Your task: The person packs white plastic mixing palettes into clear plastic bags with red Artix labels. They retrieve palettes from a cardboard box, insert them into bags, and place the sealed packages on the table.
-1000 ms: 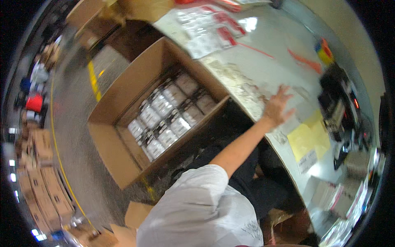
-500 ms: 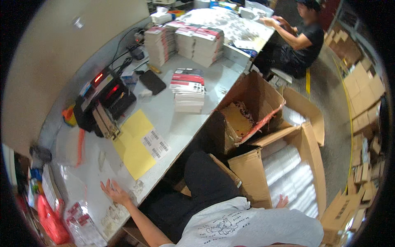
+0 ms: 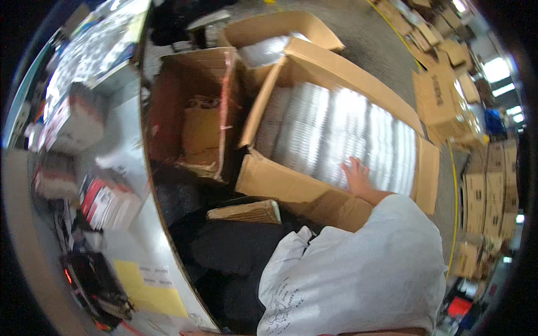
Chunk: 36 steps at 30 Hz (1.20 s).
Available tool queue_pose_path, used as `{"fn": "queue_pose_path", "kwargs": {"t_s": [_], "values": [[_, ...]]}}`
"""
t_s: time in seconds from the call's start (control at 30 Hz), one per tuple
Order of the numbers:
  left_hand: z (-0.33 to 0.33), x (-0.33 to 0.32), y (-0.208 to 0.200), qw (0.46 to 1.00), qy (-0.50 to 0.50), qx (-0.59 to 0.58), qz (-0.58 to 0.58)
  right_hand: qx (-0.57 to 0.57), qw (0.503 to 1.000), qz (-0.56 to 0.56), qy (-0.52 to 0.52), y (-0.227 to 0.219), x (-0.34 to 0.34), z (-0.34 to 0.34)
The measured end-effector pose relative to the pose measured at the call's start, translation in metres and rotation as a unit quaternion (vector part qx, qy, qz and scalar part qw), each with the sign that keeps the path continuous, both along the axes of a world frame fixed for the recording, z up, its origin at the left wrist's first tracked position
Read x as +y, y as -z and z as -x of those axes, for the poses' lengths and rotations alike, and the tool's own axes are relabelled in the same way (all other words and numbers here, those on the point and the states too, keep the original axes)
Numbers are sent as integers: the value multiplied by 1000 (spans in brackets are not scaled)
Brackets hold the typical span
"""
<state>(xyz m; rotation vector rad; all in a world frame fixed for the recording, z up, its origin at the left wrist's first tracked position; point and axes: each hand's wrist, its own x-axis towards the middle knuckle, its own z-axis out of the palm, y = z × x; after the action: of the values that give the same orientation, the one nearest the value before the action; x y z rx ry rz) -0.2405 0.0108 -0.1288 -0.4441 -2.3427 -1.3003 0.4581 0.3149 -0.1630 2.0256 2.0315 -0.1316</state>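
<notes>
Running down the left side is the table (image 3: 140, 241), pale and bent by the lens. Right of it, wide open, comes the big box (image 3: 280, 179), its near flap folded outward. Between the two sits the worn box (image 3: 193, 73), brown inside and a bit ragged at the edges. And inside the big box, look at that: rows of clear plastic (image 3: 302, 123), ribbed and glaring, packed side by side. Over on the table, a black device (image 3: 92, 280), then the yellow sheet (image 3: 148, 294) with white labels (image 3: 154, 275) at its edge, then the red-and-white cards (image 3: 112, 204) in a stack. Now the right hand (image 3: 357, 176), out past the near flap: fingers spread, nothing gripped, right at the plastic (whether the fingertips touch it, I cannot tell). The left hand is out of sight, so its state I cannot tell.
</notes>
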Motion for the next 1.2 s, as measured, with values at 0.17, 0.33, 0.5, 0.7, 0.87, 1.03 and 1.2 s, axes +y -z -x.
{"fn": "queue_pose_path", "kwargs": {"t_s": [0.17, 0.33, 0.5, 0.7, 0.87, 1.03, 1.2], "values": [[12, -16, -16, 995, 21, -8, 96, 15, 989, 125, 79, -32, 15, 16], [5, -47, -31, 983, -13, -14, 181, 0, 983, 156, 95, -9, 17, 10], [-6, -34, -7, 984, -51, -39, 164, 8, 988, 116, 107, 15, 17, 6], [-33, 94, 17, 984, 83, 10, 158, 36, 962, 259, 81, -38, 35, 11], [-60, 209, -6, 940, 233, 122, 219, -6, 975, 199, 99, -78, 60, 59], [-79, 271, -23, 871, 336, 200, 297, 339, 918, -157, -134, -75, 73, 157], [-80, 290, -30, 845, 358, 228, 324, 536, 818, -32, -205, -44, 54, 247]]}}
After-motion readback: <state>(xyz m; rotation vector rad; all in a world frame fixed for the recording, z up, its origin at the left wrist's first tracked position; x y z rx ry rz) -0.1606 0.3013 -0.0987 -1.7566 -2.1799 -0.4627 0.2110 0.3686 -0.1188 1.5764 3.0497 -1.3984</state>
